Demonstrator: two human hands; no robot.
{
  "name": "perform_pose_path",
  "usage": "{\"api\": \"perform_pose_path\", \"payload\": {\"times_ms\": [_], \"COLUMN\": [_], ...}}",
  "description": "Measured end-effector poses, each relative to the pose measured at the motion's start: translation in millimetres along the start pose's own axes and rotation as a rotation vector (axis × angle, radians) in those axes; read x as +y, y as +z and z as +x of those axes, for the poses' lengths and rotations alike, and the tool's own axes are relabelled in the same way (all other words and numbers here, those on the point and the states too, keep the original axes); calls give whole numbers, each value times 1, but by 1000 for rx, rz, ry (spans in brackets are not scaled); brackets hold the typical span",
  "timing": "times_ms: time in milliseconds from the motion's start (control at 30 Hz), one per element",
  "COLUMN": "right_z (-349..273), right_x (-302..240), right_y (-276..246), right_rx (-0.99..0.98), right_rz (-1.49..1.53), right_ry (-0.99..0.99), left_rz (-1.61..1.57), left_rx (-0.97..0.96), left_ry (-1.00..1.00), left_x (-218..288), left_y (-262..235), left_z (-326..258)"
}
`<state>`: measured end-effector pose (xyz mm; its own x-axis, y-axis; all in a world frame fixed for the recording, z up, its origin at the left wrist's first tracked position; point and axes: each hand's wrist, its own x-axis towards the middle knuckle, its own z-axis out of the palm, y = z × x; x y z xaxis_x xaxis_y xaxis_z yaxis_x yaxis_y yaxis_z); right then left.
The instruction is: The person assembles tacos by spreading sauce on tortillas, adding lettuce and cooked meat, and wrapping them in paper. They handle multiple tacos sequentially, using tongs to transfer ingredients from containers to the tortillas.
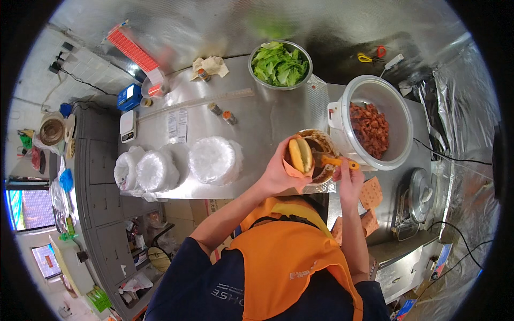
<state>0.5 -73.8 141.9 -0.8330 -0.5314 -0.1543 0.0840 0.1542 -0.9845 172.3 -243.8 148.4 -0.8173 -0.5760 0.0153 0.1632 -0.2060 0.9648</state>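
counter steel, foil-lined wall | hands: bun / orange utensil

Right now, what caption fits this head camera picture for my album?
Left hand holds a bun in orange paper while the right hand works an orange-handled tool in a sauce bowl.

Counter: shiny steel top, landmark for all below
Far edge of the counter: metal bowl of lettuce, crumpled paper napkin
Right end of the counter: white pot of red-brown meat, brown sauce bowl just beside it at the near edge
Near left of the counter: three stacks of white lids in plastic bags
Left end of the counter: small white scale, blue box
Middle of the counter: two small spice jars, paper slips, long clear ruler
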Motion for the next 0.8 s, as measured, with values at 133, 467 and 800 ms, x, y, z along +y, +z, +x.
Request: {"api": "perform_pose_path", "payload": {"times_ms": [133, 467, 800], "right_z": [-2, 3, -29], "right_x": [2, 0, -88], "right_y": [-4, -9, -23], "right_rx": [29, 71, 172], "right_rz": [2, 79, 234], "right_ry": [-37, 40, -190], "left_rz": [-345, 270, 664], "left_rx": [-48, 22, -16], "left_ry": [-174, 28, 184], "left_x": [-11, 4, 3], "left_y": [-8, -8, -24], "left_z": [2, 7, 22]}}
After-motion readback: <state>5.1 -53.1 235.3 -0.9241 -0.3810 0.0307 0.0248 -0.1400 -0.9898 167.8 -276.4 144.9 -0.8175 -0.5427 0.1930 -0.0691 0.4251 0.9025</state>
